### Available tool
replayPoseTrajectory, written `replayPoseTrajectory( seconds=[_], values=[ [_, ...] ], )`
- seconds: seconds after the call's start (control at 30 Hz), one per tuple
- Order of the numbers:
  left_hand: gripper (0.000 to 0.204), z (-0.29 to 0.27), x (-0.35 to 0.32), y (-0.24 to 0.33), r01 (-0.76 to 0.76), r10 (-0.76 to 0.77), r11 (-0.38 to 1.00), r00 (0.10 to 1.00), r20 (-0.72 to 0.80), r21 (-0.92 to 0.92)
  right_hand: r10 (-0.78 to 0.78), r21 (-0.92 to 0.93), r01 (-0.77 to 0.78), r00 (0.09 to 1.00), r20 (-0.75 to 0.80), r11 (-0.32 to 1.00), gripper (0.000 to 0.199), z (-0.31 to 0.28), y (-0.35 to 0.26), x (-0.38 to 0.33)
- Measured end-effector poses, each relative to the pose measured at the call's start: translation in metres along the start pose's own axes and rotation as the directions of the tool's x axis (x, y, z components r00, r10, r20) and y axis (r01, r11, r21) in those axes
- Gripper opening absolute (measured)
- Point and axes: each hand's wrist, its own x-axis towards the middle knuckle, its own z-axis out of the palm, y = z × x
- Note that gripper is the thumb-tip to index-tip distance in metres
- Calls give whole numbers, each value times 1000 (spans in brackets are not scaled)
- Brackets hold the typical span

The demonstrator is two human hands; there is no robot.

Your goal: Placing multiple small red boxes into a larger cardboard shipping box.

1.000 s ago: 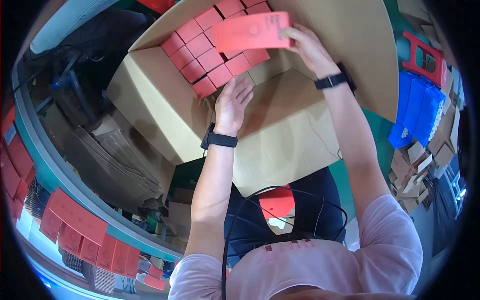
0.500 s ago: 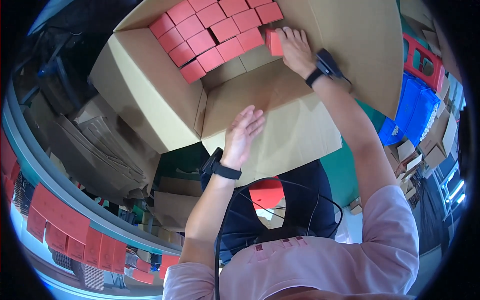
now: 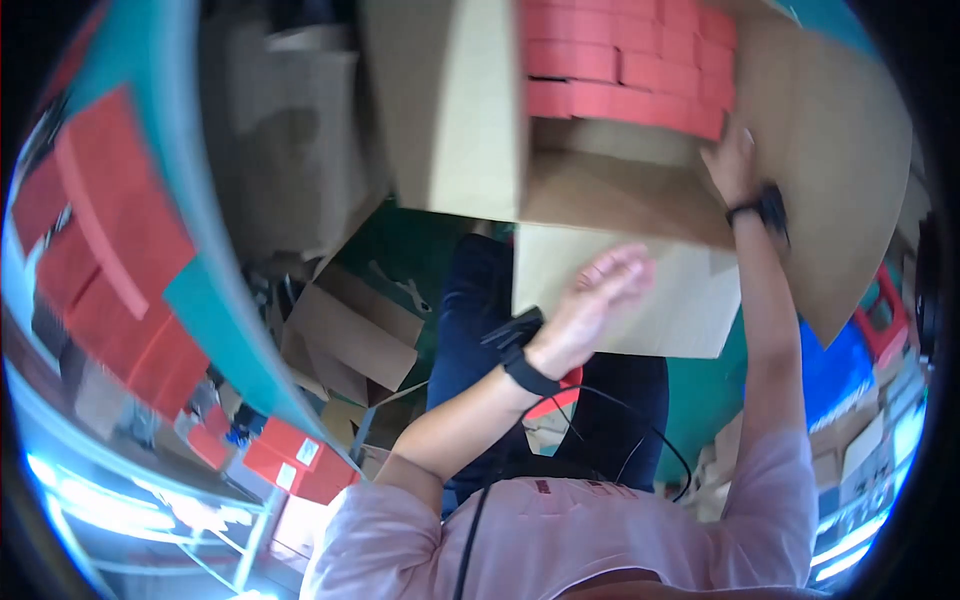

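Observation:
A large cardboard carton (image 3: 630, 195) stands open in front of me, its flaps folded out. Red boxes (image 3: 640, 65) are stacked in tight rows against its far side, reaching the right wall. My right hand (image 3: 735, 165) is inside the carton by that wall, just below the end of the lowest visible row. Its thumb stands apart from the fingers and I see nothing in it. My left hand (image 3: 600, 295), slightly blurred, hovers over the near flap (image 3: 640, 300) with its fingers stretched out and holds nothing. Both wrists wear black bands with small devices.
On the left, a bench (image 3: 225, 330) with a green top carries red boxes (image 3: 120, 250). An opened cardboard box (image 3: 350, 325) lies below it, near flattened cardboard (image 3: 290, 140). A blue crate (image 3: 835, 370) and a red plastic item (image 3: 885, 315) are at the right. A black cable crosses my lap.
The view has swung, shifting the carton to the right in the picture. The red box under my right hand now sits in the row, and that hand has come off it. My left hand stays empty.

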Motion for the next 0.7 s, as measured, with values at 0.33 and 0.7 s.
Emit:
replayPoseTrajectory(
  seconds=[0.33,0.7],
  values=[
    [39,-27,-189,51,-170,166,985,982,88,43,-548,611,-788,544,636,-73,75,-436,-256,-287],
    [41,-73,-393,-4,-632,600,770,764,-238,-87,-856,600,-776,164,490,194,76,-578,-355,-396]
  ],
)
